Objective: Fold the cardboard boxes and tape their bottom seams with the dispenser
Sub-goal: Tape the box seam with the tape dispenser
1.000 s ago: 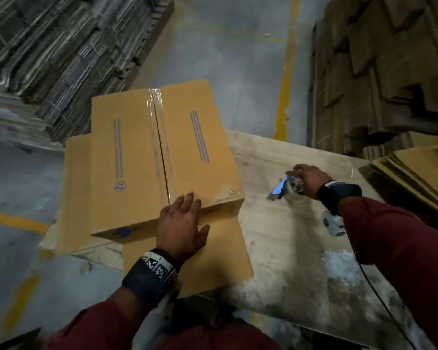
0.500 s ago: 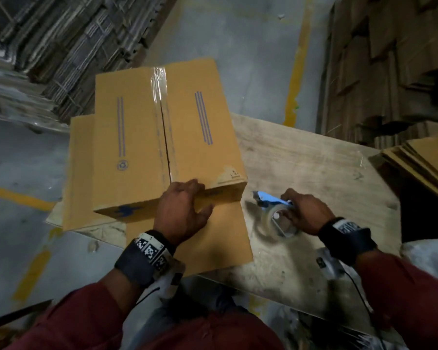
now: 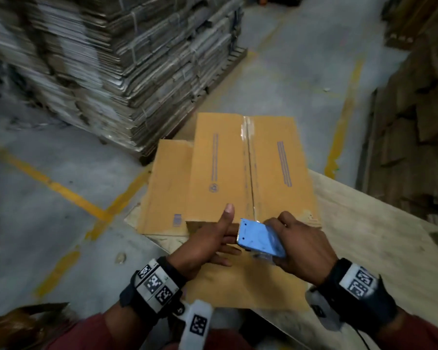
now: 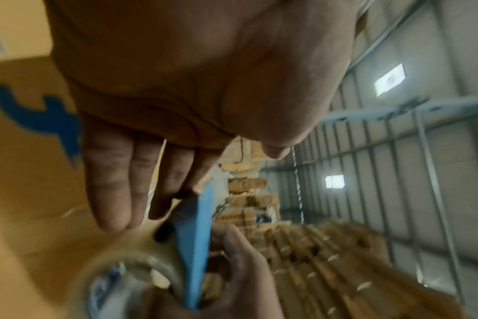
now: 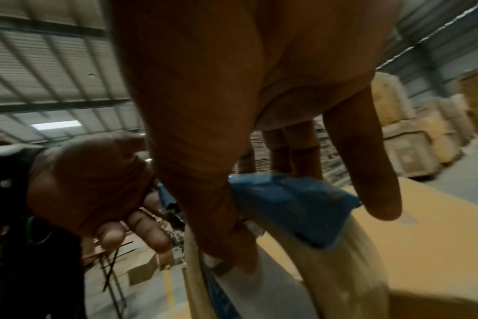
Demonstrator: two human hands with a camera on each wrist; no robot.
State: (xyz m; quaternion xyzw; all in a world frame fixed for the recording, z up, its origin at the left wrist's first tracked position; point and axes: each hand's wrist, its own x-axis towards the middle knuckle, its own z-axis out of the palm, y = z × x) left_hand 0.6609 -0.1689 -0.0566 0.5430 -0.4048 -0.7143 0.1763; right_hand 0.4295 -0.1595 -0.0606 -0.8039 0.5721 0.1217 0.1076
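A folded cardboard box [image 3: 220, 168] stands bottom up on the wooden table [image 3: 369, 238], and clear tape covers the far part of its centre seam. My right hand [image 3: 298, 246] grips the blue tape dispenser [image 3: 259, 238] at the box's near edge, right by the seam. My left hand [image 3: 225, 232] has its thumb raised and its straight fingers touch the dispenser's toothed edge. The left wrist view shows those fingers [image 4: 123, 190] against the blue plate [image 4: 197, 248] above the tape roll [image 4: 128, 280]. In the right wrist view my thumb and fingers [image 5: 219, 205] wrap round the dispenser [image 5: 292, 205].
A flat cardboard sheet [image 3: 238, 289] lies under the box and overhangs the table's near edge. Bundled flat cartons are stacked on a pallet [image 3: 117, 72] at the far left. More cardboard stacks [image 3: 415, 127] rise on the right. Yellow lines [image 3: 61, 190] cross the concrete floor.
My right hand carried the dispenser from the table's right side to the box's near edge. My left hand slid off the box top to the dispenser's front. The head view tilted up.
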